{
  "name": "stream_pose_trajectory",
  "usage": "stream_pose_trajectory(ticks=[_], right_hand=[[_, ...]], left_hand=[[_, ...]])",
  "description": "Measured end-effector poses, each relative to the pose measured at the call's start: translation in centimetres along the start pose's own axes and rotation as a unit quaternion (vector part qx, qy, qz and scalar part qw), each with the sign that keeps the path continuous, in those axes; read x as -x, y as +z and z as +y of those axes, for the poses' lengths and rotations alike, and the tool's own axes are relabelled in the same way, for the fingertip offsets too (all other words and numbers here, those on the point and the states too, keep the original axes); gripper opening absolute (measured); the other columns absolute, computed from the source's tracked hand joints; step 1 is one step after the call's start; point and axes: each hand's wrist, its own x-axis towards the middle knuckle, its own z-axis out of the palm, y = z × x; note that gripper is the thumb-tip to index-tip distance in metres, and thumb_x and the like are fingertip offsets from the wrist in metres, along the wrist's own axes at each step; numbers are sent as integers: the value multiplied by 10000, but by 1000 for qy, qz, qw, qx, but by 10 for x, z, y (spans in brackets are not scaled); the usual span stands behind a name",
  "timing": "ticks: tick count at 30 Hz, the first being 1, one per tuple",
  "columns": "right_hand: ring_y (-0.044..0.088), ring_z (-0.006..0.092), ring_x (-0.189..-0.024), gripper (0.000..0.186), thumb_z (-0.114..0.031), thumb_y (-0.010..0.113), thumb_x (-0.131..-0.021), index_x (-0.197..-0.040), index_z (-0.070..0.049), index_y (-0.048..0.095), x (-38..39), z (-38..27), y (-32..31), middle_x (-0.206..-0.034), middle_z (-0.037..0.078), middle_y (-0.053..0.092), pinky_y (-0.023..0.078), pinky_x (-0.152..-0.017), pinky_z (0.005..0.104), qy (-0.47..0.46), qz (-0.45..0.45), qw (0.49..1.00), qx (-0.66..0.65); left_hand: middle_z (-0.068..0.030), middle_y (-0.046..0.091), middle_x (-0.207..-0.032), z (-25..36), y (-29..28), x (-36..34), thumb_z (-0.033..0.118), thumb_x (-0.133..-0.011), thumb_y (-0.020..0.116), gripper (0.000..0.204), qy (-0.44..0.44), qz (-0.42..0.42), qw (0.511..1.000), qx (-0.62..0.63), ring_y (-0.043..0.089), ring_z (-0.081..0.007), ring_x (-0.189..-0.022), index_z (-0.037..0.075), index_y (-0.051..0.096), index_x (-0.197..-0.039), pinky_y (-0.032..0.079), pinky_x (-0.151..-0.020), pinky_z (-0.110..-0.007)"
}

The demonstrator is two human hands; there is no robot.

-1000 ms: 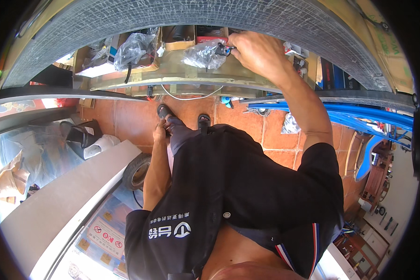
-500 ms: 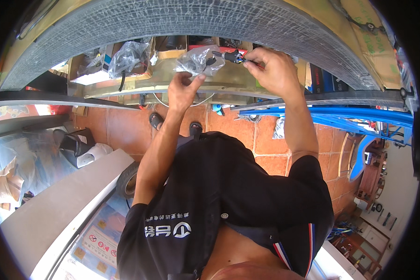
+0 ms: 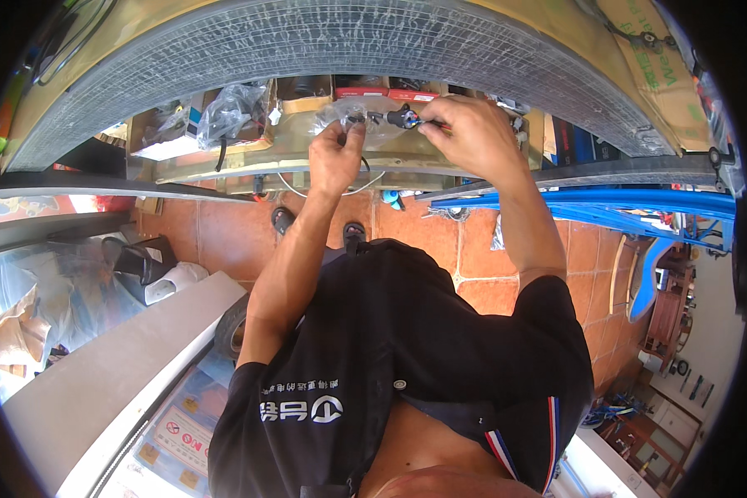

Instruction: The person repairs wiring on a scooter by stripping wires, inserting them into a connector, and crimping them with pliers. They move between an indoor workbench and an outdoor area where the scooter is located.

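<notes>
While both hands are raised over the shelf (image 3: 286, 152), a black cylindrical part with coloured wires (image 3: 401, 119) hangs between them, just above the shelf's front portion. The right hand (image 3: 477, 137) has its thumb and index finger closed narrowly on the wires at one end of the part. The left hand (image 3: 334, 162) makes a tight pinch too, apparently on a small dark piece (image 3: 356, 119) (its exact shape is too blurred to tell).

The handling looks about midway: the wired part is lifted and gripped at its wire end, and seems to be clear of the transparent plastic bag (image 3: 328, 111) behind it, though whether some of it is inside cannot be told. It is not yet set down, and nothing visible shows the inspection or sorting, if that is what this is, as finished.

The bag is thin, crinkled and glossy; the part is stubby, dark and smooth, with slender wires fanning from its end. Another crumpled clear bag (image 3: 228, 112) bulges from an open cardboard box at left, and a small tan cardboard box (image 3: 307, 104) stands near the back. Above runs a grey, scuffed upper shelf (image 3: 349, 54); below lie flat terracotta tiles (image 3: 407, 220).
</notes>
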Motion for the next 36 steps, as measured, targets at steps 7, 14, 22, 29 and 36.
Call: stream_pose_trajectory(ticks=[7,14,22,29,36], right_hand=[[663,316,-810,234,-207,701,-791,-968,-58,666,-38,-6,41,-875,120,685,524,-718,411,-110,48,991,-51],[658,240,-800,230,-156,703,-819,-1019,-47,674,-12,23,42,-916,101,685,516,-732,340,-27,95,986,-138],[534,73,-642,209,-103,721,-808,-1005,-47,680,66,16,86,-801,16,645,423,-543,231,135,-105,927,-335],[622,154,-675,213,-97,726,-776,-964,-12,675,79,-35,129,-803,85,673,498,-623,286,24,-265,894,-359],[644,153,-717,249,-136,706,-808,-1017,-10,659,93,-49,229,-833,89,680,510,-661,272,57,-454,846,-273]], left_hand=[[4,591,-667,8,-6,2,223,-879,636,215,-6,-28,995,94,486,-51,-591,24,649,-800,394,-515,-240],[18,563,-680,-9,-13,5,205,-906,609,161,-53,-64,973,215,448,-39,-550,52,640,-866,351,-481,-207],[-46,573,-718,-79,-42,74,309,-961,546,306,-180,-30,931,317,471,-92,-518,10,604,-930,376,-475,-216],[-77,589,-766,-179,-90,180,356,-924,562,322,-458,101,758,454,564,-193,-660,36,576,-956,457,-559,-317],[-102,615,-841,-226,-105,258,169,-878,565,209,-419,190,728,509,608,-213,-741,31,568,-1035,509,-635,-354]])
